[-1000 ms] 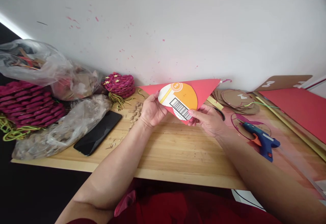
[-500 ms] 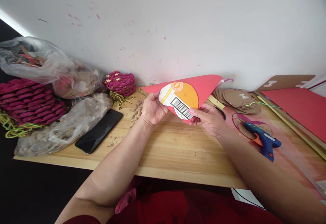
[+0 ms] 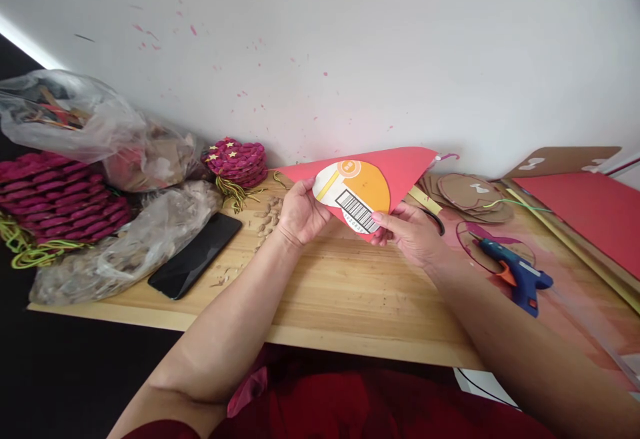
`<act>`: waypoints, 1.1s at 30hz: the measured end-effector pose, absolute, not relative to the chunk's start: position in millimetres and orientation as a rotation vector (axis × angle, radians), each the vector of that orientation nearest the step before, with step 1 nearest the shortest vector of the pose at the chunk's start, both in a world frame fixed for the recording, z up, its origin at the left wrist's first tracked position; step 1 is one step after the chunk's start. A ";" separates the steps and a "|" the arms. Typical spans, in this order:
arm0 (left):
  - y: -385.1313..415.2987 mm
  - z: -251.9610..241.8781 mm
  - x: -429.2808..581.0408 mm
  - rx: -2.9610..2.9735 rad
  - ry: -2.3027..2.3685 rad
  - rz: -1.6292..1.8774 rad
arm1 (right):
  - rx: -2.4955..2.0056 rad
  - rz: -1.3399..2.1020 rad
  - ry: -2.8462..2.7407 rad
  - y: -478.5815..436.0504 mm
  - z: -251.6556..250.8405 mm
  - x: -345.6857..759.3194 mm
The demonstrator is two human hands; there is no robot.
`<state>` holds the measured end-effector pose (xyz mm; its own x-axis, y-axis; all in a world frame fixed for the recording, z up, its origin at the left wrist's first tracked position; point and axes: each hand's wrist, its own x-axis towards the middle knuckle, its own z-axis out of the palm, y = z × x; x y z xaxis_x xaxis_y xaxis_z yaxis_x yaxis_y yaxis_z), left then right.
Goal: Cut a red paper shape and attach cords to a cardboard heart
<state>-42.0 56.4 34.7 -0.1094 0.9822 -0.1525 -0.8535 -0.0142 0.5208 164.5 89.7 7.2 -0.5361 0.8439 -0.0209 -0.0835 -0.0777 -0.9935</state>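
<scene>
Both my hands hold up a round cardboard piece (image 3: 374, 189), printed orange and white with a barcode, against a sheet of red paper (image 3: 407, 162). My left hand (image 3: 303, 214) grips the left edge of the disc, thumb on top and fingers underneath. At the lower right edge, my right hand (image 3: 407, 231) pinches disc and paper together, its thumb over the barcode's end. The red paper spreads out behind the disc in a pointed shape. What the fingers do behind the paper is hidden.
A blue glue gun (image 3: 520, 272) lies at the right, near stacked cardboard discs (image 3: 467, 196) and a large red sheet (image 3: 585, 206). Leftward are a black phone (image 3: 195, 256), peanuts (image 3: 269, 218), plastic bags (image 3: 125, 246) and magenta woven-looking pieces (image 3: 63, 199).
</scene>
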 end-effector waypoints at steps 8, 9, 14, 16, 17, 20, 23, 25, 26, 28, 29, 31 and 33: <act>56.7 34.9 -41.4 0.267 0.598 1.595 | -0.882 1.669 -1.509 89.3 6.5 163.4; 56.6 35.1 -41.2 0.264 0.597 1.593 | -0.887 1.664 -1.513 89.1 6.5 163.3; 54.6 37.3 -40.1 0.263 0.623 1.570 | -0.893 1.655 -1.523 89.2 6.2 163.5; 54.0 37.4 -39.9 0.277 0.618 1.558 | -0.891 1.656 -1.518 89.3 6.0 163.7; 53.9 37.0 -40.0 0.285 0.607 1.552 | -0.892 1.656 -1.514 89.3 5.9 163.7; 54.2 34.8 -40.4 0.314 0.562 1.546 | -0.893 1.655 -1.507 89.3 5.1 163.6; 54.3 32.8 -40.9 0.361 0.538 1.563 | -0.890 1.658 -1.508 89.6 3.9 163.5; 53.9 32.3 -41.0 0.398 0.523 1.573 | -0.882 1.660 -1.506 89.7 3.5 163.4; 53.5 32.3 -40.9 0.414 0.511 1.575 | -0.878 1.662 -1.501 89.7 3.6 163.2; 52.4 32.7 -40.0 0.434 0.483 1.582 | -0.869 1.676 -1.483 89.5 4.6 163.0; 51.7 32.9 -39.2 0.437 0.471 1.587 | -0.866 1.689 -1.472 89.4 5.4 162.9; 50.1 33.1 -36.9 0.444 0.454 1.588 | -0.869 1.725 -1.447 89.0 7.2 162.7; 48.7 32.3 -33.6 0.465 0.443 1.568 | -0.882 1.761 -1.424 88.2 8.9 162.2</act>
